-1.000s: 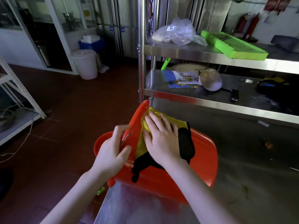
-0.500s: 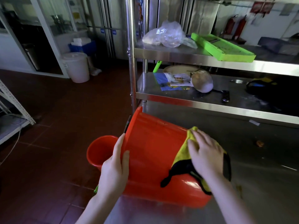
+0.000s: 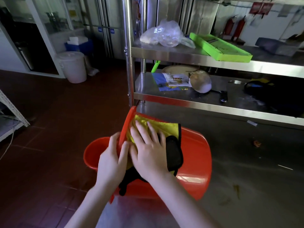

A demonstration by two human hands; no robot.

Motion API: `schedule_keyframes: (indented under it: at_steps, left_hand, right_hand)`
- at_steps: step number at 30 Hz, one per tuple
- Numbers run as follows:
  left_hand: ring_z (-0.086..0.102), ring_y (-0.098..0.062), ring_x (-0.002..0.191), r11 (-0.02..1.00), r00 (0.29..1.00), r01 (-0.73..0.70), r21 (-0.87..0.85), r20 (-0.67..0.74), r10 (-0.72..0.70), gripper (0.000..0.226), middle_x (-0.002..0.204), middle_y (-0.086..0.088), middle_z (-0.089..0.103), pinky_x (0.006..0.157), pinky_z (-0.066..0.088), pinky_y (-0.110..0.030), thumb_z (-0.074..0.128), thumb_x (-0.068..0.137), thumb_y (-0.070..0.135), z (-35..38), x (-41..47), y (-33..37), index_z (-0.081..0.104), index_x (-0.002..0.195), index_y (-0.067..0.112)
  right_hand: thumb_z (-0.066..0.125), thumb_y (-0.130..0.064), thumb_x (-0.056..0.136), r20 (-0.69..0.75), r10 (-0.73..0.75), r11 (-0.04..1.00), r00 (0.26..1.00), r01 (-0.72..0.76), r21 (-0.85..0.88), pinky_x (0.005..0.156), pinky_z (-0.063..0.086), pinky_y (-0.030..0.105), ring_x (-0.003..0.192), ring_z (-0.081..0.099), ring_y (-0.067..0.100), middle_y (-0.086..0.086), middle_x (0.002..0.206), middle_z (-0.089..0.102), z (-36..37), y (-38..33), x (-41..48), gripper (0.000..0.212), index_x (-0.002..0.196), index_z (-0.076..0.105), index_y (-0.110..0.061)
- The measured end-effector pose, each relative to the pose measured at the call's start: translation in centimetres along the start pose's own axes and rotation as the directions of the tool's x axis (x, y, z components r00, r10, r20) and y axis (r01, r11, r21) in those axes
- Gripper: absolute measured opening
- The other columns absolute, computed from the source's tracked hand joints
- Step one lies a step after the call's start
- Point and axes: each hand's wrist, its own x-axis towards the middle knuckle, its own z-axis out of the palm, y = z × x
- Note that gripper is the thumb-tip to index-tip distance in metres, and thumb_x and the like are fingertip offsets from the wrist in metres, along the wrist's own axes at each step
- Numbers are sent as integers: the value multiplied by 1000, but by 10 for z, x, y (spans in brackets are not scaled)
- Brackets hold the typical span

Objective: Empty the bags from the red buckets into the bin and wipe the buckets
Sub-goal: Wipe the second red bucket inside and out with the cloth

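Flat right hand (image 3: 148, 156) on cloth (image 3: 158, 127)

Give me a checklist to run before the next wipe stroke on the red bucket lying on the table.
1. Red plastic bucket on its side on the stainless steel table: ok.
2. Left hand has a grip on the bucket's rim: ok.
3. Right hand flat on the yellow-and-black cloth, pressing it to the outer wall near the rim: ok.
4. Bucket fully supported at the table edge: cannot tell, the arms hide the edge.
5. Bag out of this bucket: cannot tell, its inside faces away.
6. Second red bucket on the floor beside the table emptied and wiped: cannot tell, mostly hidden.
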Motion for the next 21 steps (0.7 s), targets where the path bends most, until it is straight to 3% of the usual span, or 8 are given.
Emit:
schedule_keyframes:
  at_steps: [4,7,9,11,14,16,19,21]
  left_hand:
    - [61,-13,87,993,989,114,-21,93,-112,51,100,12,59,75,50,-32,41,94,28,9,44,34,30,141,46]
    - [62,-14,76,992,992,119,49,46,-121,42,86,7,63,67,52,-37,36,96,35,15,53,48,35,136,47]
    - [60,-18,66,989,997,72,130,-11,-71,36,76,2,62,60,48,-35,33,100,37,18,50,47,37,135,45]
    - [56,-17,53,994,1000,15,105,-22,-13,33,63,2,60,52,45,-35,34,101,34,18,44,43,40,133,42]
    - [49,-13,39,999,999,-28,22,-36,28,34,52,1,54,41,44,-39,35,102,33,14,29,32,42,133,43]
    - [50,-13,41,998,998,-47,-31,-49,46,37,53,0,54,39,44,-30,36,101,33,17,11,23,40,135,47]
    - [59,-11,53,997,999,-34,-75,-23,32,47,73,2,67,51,45,-23,38,99,30,31,-23,10,34,138,55]
    - [60,-11,58,996,1000,14,-91,-22,-16,52,87,4,70,58,50,-29,38,96,33,43,-37,7,26,137,62]
  right_hand:
    - [36,-44,99,35,-33,999,999,32,21,116,20,52,148,17,22,-11,158,27,-1,3,-10,49,147,34,-32]
    - [40,-45,97,30,-58,998,998,57,33,116,21,49,148,20,20,-11,156,31,-4,13,-13,52,148,32,-33]
    - [40,-47,97,46,-90,996,995,88,27,118,21,46,147,21,19,-11,157,30,-8,25,-15,52,147,35,-34]
    - [41,-47,96,57,-86,996,995,85,21,117,24,44,145,27,20,-9,156,31,-16,46,-17,51,145,42,-31]
    - [43,-47,97,21,65,997,998,-65,38,111,33,42,134,44,20,-7,149,43,-29,99,-17,47,139,52,-28]
    - [45,-46,98,59,248,967,967,-250,39,109,34,38,131,47,19,-9,147,46,-36,139,-15,44,138,53,-29]
    - [40,-47,98,143,469,881,871,-473,-13,113,28,39,138,36,17,-13,150,40,-35,167,-3,45,140,46,-35]
    - [43,-41,98,107,471,882,876,-471,-29,114,26,40,138,35,18,-15,150,40,-29,157,12,42,139,48,-36]
